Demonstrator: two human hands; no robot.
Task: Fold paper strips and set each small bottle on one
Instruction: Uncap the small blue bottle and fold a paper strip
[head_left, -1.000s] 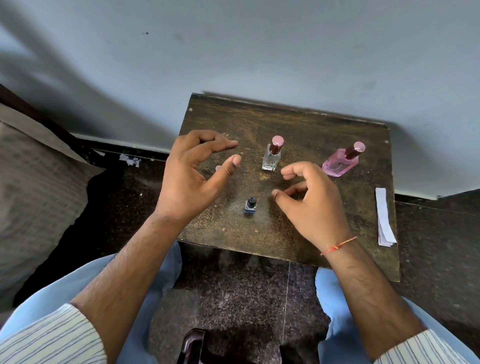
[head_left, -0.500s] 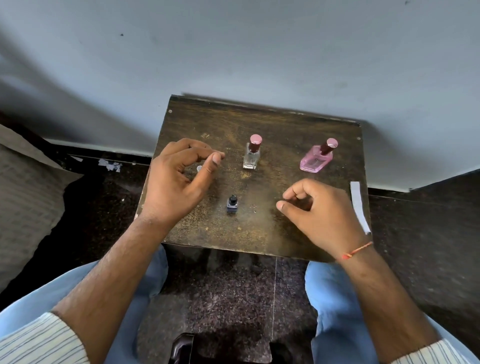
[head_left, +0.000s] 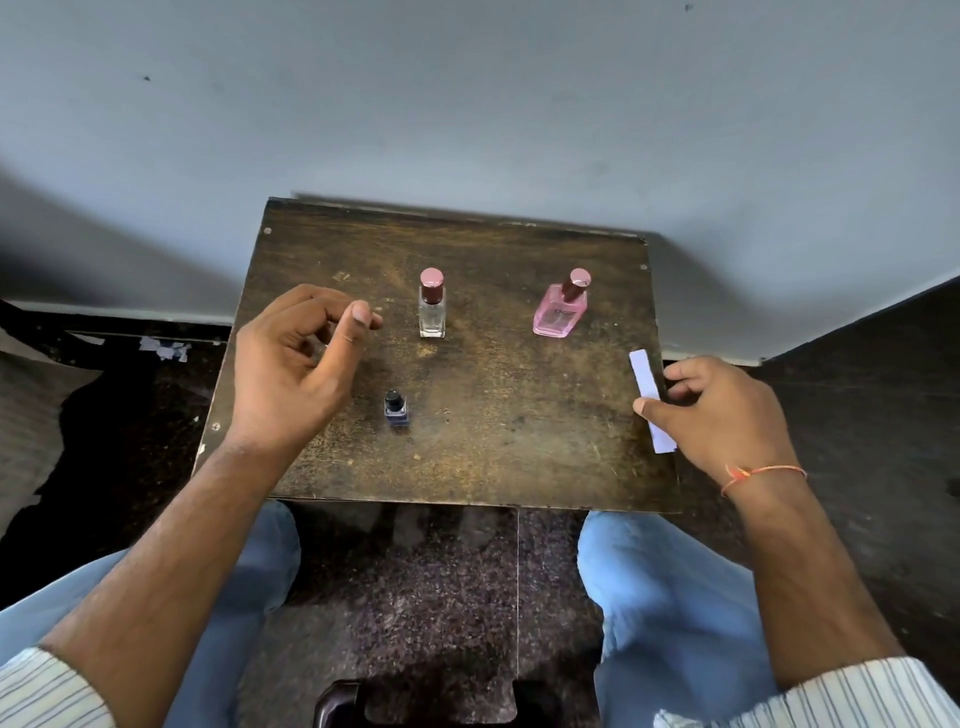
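Strip pick-up at the worktop (head_left: 467, 457) edge. Right hand (head_left: 722, 410) at the paper strips (head_left: 652, 400), thumb tip and curled fingers touching the stack without yet closing on it; left hand (head_left: 291, 374) hovering loosely curled and empty, left of the clear bottle (head_left: 432, 306). Best done by pinching one sheet only — sliding the top strip off over the near edge to get a finger under it. Paper thin, flat, white, likely to cling in layers. Clear bottle square glass, rosy cap; pink bottle (head_left: 561, 309) to its right, flat-sided, tilted; tiny dark bottle (head_left: 396, 409) nearer than it — squat, black-capped. Worktop scuffed dark wood.
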